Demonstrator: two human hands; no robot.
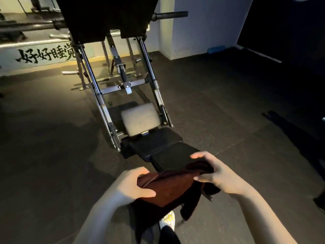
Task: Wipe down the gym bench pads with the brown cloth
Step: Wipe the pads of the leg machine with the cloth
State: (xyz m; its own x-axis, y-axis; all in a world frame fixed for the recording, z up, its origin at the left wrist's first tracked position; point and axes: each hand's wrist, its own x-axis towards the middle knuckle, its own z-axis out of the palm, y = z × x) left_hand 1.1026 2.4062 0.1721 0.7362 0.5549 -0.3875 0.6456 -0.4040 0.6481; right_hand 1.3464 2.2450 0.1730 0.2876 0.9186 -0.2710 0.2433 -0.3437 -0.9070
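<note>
Brown cloth [168, 185] gripped bunched by left hand [135, 185] and right hand [216, 175]; loose end below right hand could snag, leaving bench pads [154, 143] beyond poorly covered.

At lower centre the cloth [168, 186] is rust brown. Mid-frame, the bench pads [156, 143] are black and the headrest pad [139, 118] pale beige. The floor [219, 120] is dark speckled grey. Black brush lettering [46, 56] marks the white wall at upper left.

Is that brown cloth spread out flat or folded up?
Folded, loosely. The brown cloth shows layered edges between the left hand and right hand, with one end hanging down.
</note>
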